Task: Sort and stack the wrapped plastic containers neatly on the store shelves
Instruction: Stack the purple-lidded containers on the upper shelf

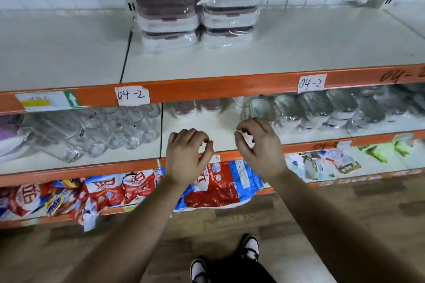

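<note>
1. At the back edge of the top shelf (299, 48), near its left corner, two stacks of wrapped containers (167, 14) stand side by side, almost touching. A new pile set down askew could nudge them.
2. The right stack (230, 4) rises higher in view and its loose film is bunched. I'd judge it the likelier to slide or lean if bumped.
3. On the middle shelf (207, 131), glass jars (103, 131) crowd the left part, some lying down. A careless forearm reaching in could roll them off the front edge.
4. Two brown-lidded containers (197, 107) sit at its back edge, a deep reach.
5. The left grip (187, 156) and right grip (259, 149) hover before that front edge, fingers curled in, holding nothing.
</note>
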The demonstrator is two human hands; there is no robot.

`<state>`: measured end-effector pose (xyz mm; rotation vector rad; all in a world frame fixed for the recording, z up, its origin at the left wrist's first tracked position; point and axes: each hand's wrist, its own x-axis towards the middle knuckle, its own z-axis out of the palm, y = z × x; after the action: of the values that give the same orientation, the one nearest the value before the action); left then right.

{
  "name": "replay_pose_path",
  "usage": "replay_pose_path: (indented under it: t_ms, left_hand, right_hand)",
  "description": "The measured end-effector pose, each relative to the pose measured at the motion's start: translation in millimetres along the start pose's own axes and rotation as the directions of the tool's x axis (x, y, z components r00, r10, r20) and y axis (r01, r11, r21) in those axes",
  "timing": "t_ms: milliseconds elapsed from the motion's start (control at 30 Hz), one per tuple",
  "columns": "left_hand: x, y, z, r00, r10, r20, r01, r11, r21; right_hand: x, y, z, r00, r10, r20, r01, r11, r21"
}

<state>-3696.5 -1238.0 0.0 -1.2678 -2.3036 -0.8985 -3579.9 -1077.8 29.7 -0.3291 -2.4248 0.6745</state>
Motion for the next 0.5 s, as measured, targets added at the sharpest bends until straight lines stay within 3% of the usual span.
replay_pose_path:
  t_ms: [167,400,500]
  left_hand:
    - [-35,-47,43,0.981,-0.123,0.153,0.120,0.992,0.032]
    - [-15,-114,112,0.920,-0.181,0.347,0.137,0.980,0.147]
    - [13,-134,139,0.836,-0.275,0.474,0.136,0.942,0.307]
  right_hand:
    - [-22,43,72,0.983,0.106,0.151,-0.103,0.994,-0.027]
    - [14,108,151,0.941,0.149,0.304,-0.113,0.985,-0.132]
    - [43,131,177,0.899,0.164,0.405,-0.082,0.974,-0.212]
